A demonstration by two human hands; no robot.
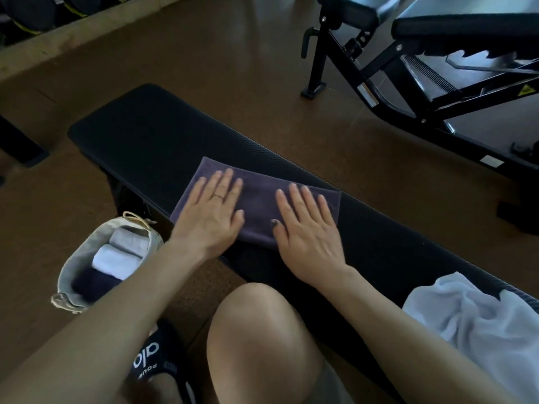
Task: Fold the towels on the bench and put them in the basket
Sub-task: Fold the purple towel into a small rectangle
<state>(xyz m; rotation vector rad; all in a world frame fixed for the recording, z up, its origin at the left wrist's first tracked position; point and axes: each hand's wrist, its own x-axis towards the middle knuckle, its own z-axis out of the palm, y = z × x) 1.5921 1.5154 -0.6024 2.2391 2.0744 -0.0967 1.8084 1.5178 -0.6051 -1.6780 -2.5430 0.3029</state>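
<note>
A dark purple towel (pixel 258 196), folded into a flat rectangle, lies across the black padded bench (pixel 145 132). My left hand (pixel 211 212) presses flat on its left half with straight fingers. My right hand (pixel 307 228) lies flat on its right half, fingers spread. A crumpled white towel (pixel 478 325) sits on the bench at the lower right. On the floor to the left stands a pale fabric basket (pixel 77 263) holding folded towels: grey, white and dark purple.
An adjustable black gym bench (pixel 437 83) stands on the brown floor behind, at the upper right. My bare knee (pixel 262 330) is in front of the bench. A black slide sandal (pixel 151 357) is on the floor beside the basket.
</note>
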